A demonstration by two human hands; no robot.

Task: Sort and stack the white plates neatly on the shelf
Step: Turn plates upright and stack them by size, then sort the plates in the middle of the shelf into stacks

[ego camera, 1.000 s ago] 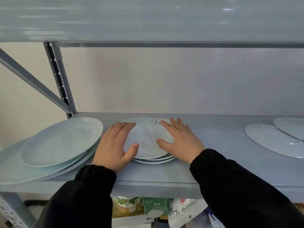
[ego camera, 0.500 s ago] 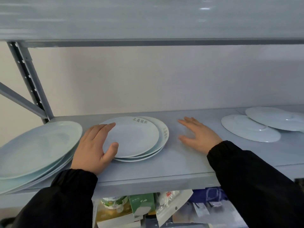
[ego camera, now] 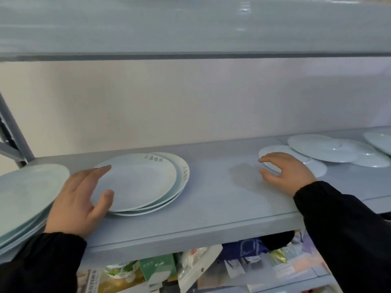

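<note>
A small stack of white plates (ego camera: 146, 182) with printed characters lies on the grey shelf (ego camera: 222, 197), its layers slightly offset. My left hand (ego camera: 81, 197) rests against the stack's left rim, fingers straight and thumb on the top plate's edge. A stack of large white plates (ego camera: 27, 193) sits at the far left, overhanging the shelf's front. At the right lie several overlapping white plates (ego camera: 323, 148). My right hand (ego camera: 285, 170) hovers with spread fingers over the nearest small plate (ego camera: 319, 168) of that group and holds nothing.
An upper shelf (ego camera: 190, 28) hangs low overhead. A grey upright post (ego camera: 12, 132) stands at the far left. Below the shelf, packets and cartons (ego camera: 160, 269) crowd the lower level. A pale wall closes the back.
My right hand left the middle stack and moved right to the plates there. The view shifted right. My left hand stayed on the stack's left rim.
</note>
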